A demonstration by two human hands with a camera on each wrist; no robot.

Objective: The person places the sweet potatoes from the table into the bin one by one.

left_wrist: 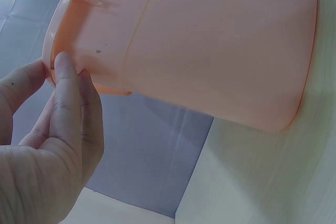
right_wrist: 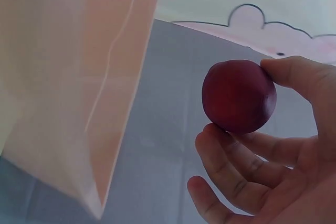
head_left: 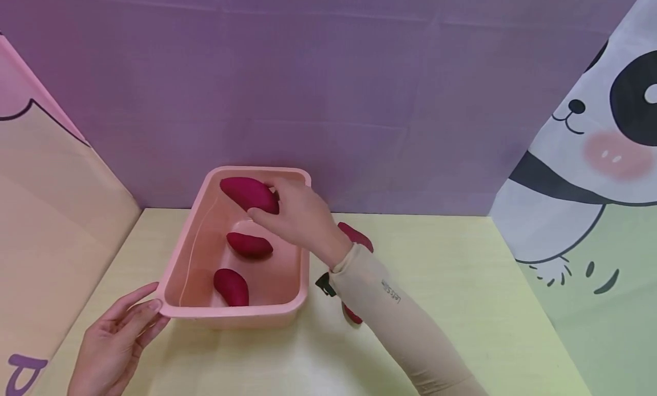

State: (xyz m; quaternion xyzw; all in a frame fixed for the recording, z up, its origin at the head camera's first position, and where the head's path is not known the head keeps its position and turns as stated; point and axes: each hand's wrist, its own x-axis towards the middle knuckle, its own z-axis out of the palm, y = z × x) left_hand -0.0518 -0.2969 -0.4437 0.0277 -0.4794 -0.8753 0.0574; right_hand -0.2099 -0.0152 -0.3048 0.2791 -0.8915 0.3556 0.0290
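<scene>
My right hand [head_left: 304, 218] holds a dark red sweet potato [head_left: 248, 194] between thumb and fingers, over the far end of a pink plastic bin [head_left: 233, 311]. In the right wrist view the sweet potato [right_wrist: 239, 96] is seen end-on, rounded and smooth. Two more lie inside the bin: one sweet potato [head_left: 250, 246] near the middle, another sweet potato [head_left: 232, 287] by the near wall. At the bin's near left corner my left hand [head_left: 115, 342] pinches the rim; the left wrist view shows its thumb and fingertips on either side of the lip.
Right of the bin, a sweet potato [head_left: 356, 237] lies on the pale wooden table [head_left: 451, 293], partly behind my right forearm. A red tip [head_left: 352, 314] shows below that sleeve. A purple backdrop [head_left: 359, 99] stands behind the table, with printed cartoon panels on both sides.
</scene>
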